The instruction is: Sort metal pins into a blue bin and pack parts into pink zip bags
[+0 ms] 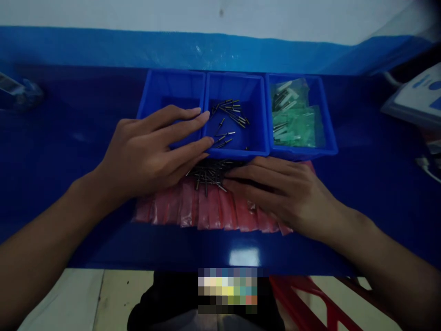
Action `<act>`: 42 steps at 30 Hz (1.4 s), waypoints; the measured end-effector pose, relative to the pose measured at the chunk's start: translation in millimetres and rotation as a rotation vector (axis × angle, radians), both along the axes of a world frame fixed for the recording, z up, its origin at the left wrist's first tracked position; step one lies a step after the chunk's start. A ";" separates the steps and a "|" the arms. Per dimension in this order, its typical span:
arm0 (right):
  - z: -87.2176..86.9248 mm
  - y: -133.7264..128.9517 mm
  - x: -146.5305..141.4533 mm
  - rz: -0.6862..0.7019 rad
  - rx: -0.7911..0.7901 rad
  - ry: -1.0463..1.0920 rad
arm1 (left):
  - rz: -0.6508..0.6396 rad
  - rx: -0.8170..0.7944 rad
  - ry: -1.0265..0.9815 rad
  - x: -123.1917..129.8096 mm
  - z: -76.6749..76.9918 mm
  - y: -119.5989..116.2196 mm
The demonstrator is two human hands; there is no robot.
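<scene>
A pile of dark blind rivets (pixel 206 177) with thin metal stems lies in front of the middle blue bin (pixel 237 151), on a row of pink plastic bags (pixel 210 214). My left hand (pixel 148 149) reaches over the left blue bin (pixel 175 85) with its fingers spread, the tips by the wall between the two bins and the lower fingers just above the pile. From the right, my right hand (pixel 285 191) lies low over the bags, fingers stretched out and tips touching the pile's edge; its thumb is hidden. More loose rivets (pixel 234 110) are scattered inside the middle bin.
A right blue bin (pixel 329 133) holds green-tinted plastic bags (pixel 296 124) with pale and dark pieces. The blue table (pixel 155 250) meets a wall behind the bins. A white object (pixel 416 92) stands far right, and a red stool (pixel 310 299) is below the front edge.
</scene>
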State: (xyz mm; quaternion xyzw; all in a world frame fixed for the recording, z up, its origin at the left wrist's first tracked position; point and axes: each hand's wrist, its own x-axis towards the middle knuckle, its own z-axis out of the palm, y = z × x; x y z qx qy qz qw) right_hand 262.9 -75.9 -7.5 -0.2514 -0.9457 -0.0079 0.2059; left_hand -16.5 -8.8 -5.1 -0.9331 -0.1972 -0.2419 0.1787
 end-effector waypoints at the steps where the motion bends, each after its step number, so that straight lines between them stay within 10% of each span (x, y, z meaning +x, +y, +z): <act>1: -1.8 0.9 0.0 -0.007 0.004 0.008 | -0.004 -0.010 -0.003 -0.2 -0.3 0.3; 13: 10.1 -4.4 -1.9 -0.147 0.034 0.213 | -0.031 -0.053 0.018 -3.3 -1.5 1.8; 42: 2.2 0.6 -3.8 0.088 0.162 -0.118 | -0.001 -0.058 0.051 -3.9 -1.2 4.2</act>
